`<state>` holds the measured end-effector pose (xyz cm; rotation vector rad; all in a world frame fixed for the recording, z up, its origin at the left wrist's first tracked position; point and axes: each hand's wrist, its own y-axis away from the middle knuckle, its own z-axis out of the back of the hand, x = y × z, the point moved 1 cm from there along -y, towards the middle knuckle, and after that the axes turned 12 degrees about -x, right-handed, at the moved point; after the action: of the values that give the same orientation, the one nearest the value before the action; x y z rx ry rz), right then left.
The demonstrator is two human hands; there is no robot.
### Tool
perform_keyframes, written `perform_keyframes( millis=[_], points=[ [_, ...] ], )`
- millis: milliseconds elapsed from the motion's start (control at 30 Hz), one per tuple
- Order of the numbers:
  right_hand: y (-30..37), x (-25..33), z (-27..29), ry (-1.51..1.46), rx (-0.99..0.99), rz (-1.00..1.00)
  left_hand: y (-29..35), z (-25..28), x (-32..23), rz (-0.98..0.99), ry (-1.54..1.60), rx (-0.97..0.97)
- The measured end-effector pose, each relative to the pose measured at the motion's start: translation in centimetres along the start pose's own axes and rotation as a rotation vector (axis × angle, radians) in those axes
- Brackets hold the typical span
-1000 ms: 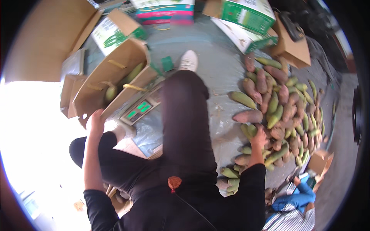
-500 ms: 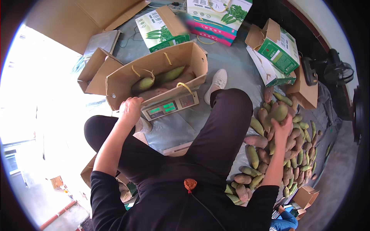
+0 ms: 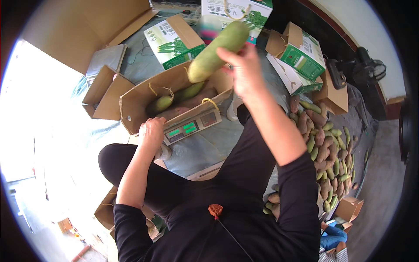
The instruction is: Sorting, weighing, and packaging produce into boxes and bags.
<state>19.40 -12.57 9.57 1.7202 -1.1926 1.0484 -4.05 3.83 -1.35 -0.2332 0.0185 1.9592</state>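
Note:
A large green radish with a pale tip is in my right hand, fingers wrapped round it, raised over an open cardboard box. My left hand has its fingers closed on the box's near left rim. Inside the box lie green radishes and some reddish-brown roots, partly hidden by the walls. Yellow rope handles hang on the box. Beneath it, a digital scale shows lit green displays.
To the right lies a heap of green and reddish-brown roots. Green-and-white cartons stand beyond the box, more cartons at the far right beside a small black fan. A smaller open box is at the left. Another person sits at lower right.
My right hand has lifted the green radish from the heap and carried it left, over the box. My left hand stays on the box rim.

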Motion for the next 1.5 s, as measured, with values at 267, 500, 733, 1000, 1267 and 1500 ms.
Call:
perform_keyframes(
  millis=[267, 500, 733, 1000, 1267, 1500],
  points=[
    [0.9, -11.0, -1.3, -0.216, -0.239, -0.625, -1.0, 0.5, -0.9, -0.017, -0.108, 0.087],
    [3.8, -2.5, 0.4, -0.08, 0.072, -0.33, -0.9, 1.2, -1.3, 0.023, -0.051, 0.06],
    [3.3, 4.8, 15.0, 0.155, -0.073, 0.145, -1.1, 1.2, -1.8, 0.037, -0.039, 0.094],
    [9.1, -2.4, 36.1, 0.498, -0.629, -0.109, -1.1, 0.7, -0.7, 0.058, 0.063, 0.08],
    [23.4, -22.0, 46.1, 1.176, -0.563, -0.337, -1.2, -0.8, 0.8, -0.002, 0.077, 0.14],
    [28.4, -19.2, 51.2, 1.549, -0.81, -0.559, -1.1, -0.4, -0.1, -0.032, 0.148, 0.082]
  ],
)
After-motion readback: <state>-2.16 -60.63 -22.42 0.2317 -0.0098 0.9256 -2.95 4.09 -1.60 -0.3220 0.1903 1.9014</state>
